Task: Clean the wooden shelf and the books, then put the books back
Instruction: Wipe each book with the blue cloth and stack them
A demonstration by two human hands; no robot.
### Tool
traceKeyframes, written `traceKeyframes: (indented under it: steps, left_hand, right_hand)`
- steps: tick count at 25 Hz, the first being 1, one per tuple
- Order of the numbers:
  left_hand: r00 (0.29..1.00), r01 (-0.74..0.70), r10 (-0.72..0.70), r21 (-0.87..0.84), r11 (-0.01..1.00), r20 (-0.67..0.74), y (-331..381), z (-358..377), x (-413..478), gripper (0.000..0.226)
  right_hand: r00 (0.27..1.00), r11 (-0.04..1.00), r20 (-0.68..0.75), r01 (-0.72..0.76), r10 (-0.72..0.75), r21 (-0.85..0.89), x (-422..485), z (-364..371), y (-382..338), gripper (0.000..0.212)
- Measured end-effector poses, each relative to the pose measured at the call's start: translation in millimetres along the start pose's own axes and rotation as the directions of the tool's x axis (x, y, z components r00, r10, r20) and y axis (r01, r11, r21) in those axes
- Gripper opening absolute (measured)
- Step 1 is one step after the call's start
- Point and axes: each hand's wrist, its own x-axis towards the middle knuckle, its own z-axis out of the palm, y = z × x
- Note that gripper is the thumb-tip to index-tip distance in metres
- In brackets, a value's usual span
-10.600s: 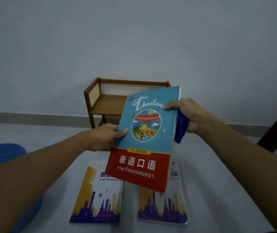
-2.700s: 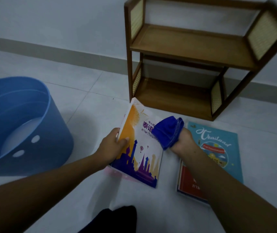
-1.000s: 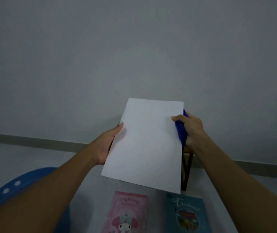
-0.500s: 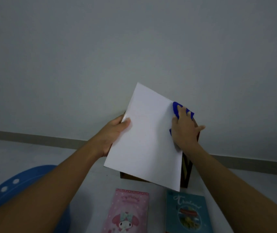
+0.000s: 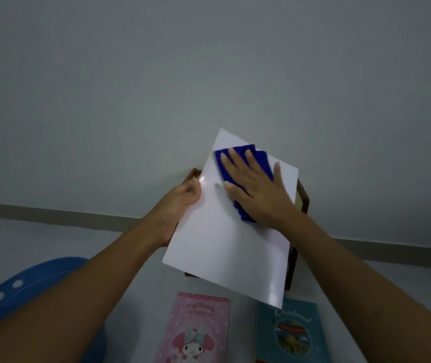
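Hand on cloth: right hand (image 5: 257,195) flat, fingers straight and spread, palm pressing the blue cloth (image 5: 261,163) onto the book's cover. It grips nothing.
Holding hand: left hand (image 5: 183,197) grips the left edge of the white-covered book (image 5: 224,244), thumb on the face, the other fingers hidden behind.
Change: half a second ago the right hand sat at the cover's right edge with the cloth bunched. It has since slid onto the upper middle, cloth spread under the palm.
Book: held up in the air, tilted, plain white face toward the camera.
Meaning: wipe stroke under way on this cover. My read: mid-clean, put-back not started.
Floor: pink My Melody book (image 5: 198,328) and teal Thailand book (image 5: 293,334) lie flat side by side below the held book.
Shelf: wooden shelf (image 5: 304,200) mostly hidden behind the book, so contents can't be told.
Left edge: blue plastic tub (image 5: 25,289).
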Motion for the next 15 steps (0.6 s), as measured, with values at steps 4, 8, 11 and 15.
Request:
traceKeyframes:
  steps: [4, 8, 11, 15]
  left_hand:
    - [1.0, 0.002, -0.001, -0.045, 0.999, 0.031, -1.0, 1.9, 0.1, 0.023]
    - [0.999, -0.015, 0.016, -0.033, 0.999, 0.032, -1.6, 9.9, 0.6, 0.026]
    - [1.0, -0.03, 0.03, -0.081, 0.996, -0.006, -4.0, 14.3, 2.2, 0.025]
    - [0.997, -0.07, 0.066, -0.139, 0.988, -0.027, -2.2, 14.8, 4.1, 0.022]
  right_hand:
    - [0.966, 0.972, -0.115, -0.233, 0.23, -0.021, -2.9, -4.5, 18.7, 0.054]
    - [0.993, 0.994, -0.049, -0.103, 0.105, 0.027, -9.2, 4.4, -6.8, 0.055]
    - [0.997, 0.991, -0.025, 0.076, -0.074, 0.108, -18.9, 10.8, -17.3, 0.055]
    - [0.966, 0.949, -0.023, 0.256, -0.257, 0.184, -30.0, 4.2, -0.5, 0.051]
